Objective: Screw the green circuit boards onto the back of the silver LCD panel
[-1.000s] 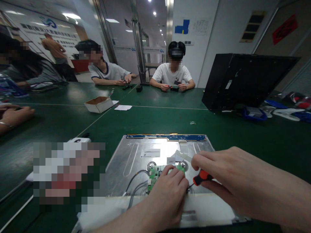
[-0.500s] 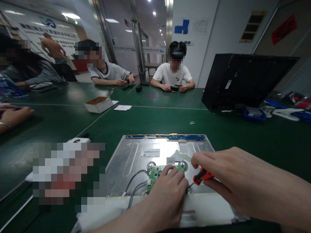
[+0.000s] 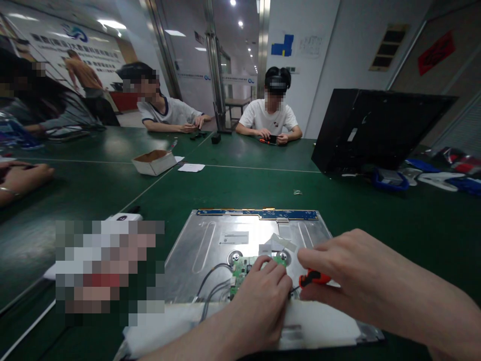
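Observation:
Flat on the table lies a metal-backed display panel [image 3: 205, 240] with a blue board strip [image 3: 240, 214] along its far edge. A green circuit board [image 3: 237, 275] sits at its middle, wired on the left by dark cables [image 3: 208, 279]. My left hand [image 3: 263, 291] is bent over the board, fingers close together and gripping it; the thumb is hidden. My right hand [image 3: 349, 265] holds an orange-and-black screwdriver [image 3: 313, 278] between thumb and fingers. Its shaft slants down left to the board's right side, close to my left fingers; the tip is hidden.
A black monitor-like casing [image 3: 368, 130] stands at the right back, with a blue tray [image 3: 391, 179] beside it. An open cardboard box [image 3: 154, 163] and paper [image 3: 191, 167] lie left of centre. Several people sit around the green table [image 3: 244, 185]. A blurred-out item [image 3: 108, 265] lies at left.
My right hand has turned slightly around the screwdriver, whose handle now lies flatter. My left hand stays on the board. The view has shifted a little.

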Demonstrator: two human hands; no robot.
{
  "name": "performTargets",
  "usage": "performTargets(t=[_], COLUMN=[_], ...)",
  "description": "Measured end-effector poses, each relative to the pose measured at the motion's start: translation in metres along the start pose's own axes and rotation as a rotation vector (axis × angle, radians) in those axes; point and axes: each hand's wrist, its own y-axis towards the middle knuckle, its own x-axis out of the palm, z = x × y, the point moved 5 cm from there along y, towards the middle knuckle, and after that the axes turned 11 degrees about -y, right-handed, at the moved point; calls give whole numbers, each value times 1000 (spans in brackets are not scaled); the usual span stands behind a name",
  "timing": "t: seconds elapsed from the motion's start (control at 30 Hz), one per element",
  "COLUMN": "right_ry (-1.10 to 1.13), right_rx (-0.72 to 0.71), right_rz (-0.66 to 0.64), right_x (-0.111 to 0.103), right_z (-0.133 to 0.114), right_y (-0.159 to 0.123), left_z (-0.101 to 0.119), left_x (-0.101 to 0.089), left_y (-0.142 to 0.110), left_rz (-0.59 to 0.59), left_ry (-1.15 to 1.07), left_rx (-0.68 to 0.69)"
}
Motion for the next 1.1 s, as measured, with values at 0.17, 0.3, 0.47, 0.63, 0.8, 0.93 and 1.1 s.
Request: performTargets(t=[0.17,0.3,0.47,0.63,0.8,0.93,1.1], right_ry=[40,147,302,260,193,271,285], right_rx=[-53,4,200,317,302,276,279], right_rz=[35,89,155,401,524,515,500], right_x=[-1,0,18,33,37,35,38], right_z=[-14,-16,-3,4,-8,-18,-22], right_y=[4,-4,-13,-16,-19,-24,-36], left_z=[0,1,3,4,4,3,3], left_x=[-1,-2,-5,-5,-6,-6,-5], left_y=[-1,-2,-2,-3,-4,-4,-3], left_rz=[13,3,-8,4,13,3,3], left_ry=[-5,5,26,33,15,21,22], left_rx=[5,14,2,3,32,22,22])
